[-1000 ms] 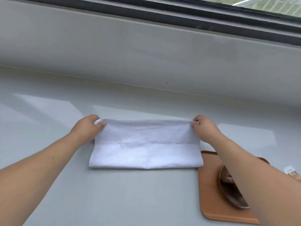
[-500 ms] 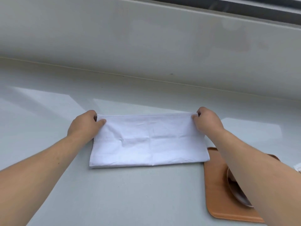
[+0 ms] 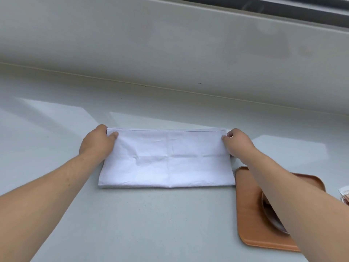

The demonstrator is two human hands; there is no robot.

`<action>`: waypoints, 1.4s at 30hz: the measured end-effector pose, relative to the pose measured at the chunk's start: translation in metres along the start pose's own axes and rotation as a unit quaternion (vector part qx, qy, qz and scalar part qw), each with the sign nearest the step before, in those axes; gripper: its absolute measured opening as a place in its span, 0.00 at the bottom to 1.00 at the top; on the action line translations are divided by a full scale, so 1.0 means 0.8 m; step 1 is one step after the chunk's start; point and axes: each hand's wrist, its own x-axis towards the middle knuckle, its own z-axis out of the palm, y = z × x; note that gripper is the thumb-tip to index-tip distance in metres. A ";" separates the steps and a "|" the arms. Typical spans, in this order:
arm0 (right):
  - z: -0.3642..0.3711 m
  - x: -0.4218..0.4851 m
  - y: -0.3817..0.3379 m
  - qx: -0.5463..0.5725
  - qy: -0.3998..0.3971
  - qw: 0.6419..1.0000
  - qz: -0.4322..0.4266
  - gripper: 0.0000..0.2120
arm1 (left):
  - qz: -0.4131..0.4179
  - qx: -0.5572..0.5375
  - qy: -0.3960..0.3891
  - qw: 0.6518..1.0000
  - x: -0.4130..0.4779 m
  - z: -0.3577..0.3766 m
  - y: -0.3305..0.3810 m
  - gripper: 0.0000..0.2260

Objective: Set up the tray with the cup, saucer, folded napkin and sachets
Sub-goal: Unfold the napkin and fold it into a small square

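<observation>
A white napkin (image 3: pixel 167 158), folded in half into a long rectangle, lies flat on the pale counter. My left hand (image 3: pixel 98 143) pinches its far left corner. My right hand (image 3: pixel 237 142) pinches its far right corner. To the right sits an orange-brown tray (image 3: pixel 249 212); its left edge touches the napkin's right end. On the tray a brown saucer (image 3: pixel 268 208) shows only in part, because my right forearm crosses over it. A cup on it cannot be made out. Sachets (image 3: pixel 344 195) peek in at the right edge.
The glossy grey-white counter (image 3: pixel 151 224) runs back to a low white wall (image 3: pixel 170 53) under a dark window frame. Bare counter lies in front of the napkin and to its left.
The top layer of the napkin has been brought back and laid flat, its edges now lined up at the far side. Both hands stay on the far corners.
</observation>
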 end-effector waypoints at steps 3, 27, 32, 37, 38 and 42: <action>0.014 -0.023 -0.007 0.076 -0.039 0.996 -0.002 0.09 | -0.040 -0.034 0.014 0.999 -0.001 -0.012 -0.015 0.17; 0.005 -0.125 0.002 0.288 -0.134 0.948 -0.019 0.11 | 0.052 -0.206 -0.158 0.964 -0.123 -0.074 0.139 0.16; -0.003 -0.136 -0.004 0.314 -0.167 0.934 -0.035 0.12 | 0.114 -0.239 -0.269 0.926 -0.165 -0.041 0.225 0.15; -0.008 -0.138 0.004 0.363 -0.205 0.909 -0.010 0.09 | 0.114 -0.230 -0.327 0.910 -0.195 0.019 0.273 0.12; -0.008 -0.137 0.007 0.367 -0.207 0.907 -0.006 0.09 | 0.112 -0.231 -0.331 0.908 -0.198 0.029 0.277 0.09; -0.008 -0.129 0.021 0.364 -0.196 0.910 0.015 0.07 | 0.102 -0.252 -0.347 0.898 -0.200 0.061 0.288 0.06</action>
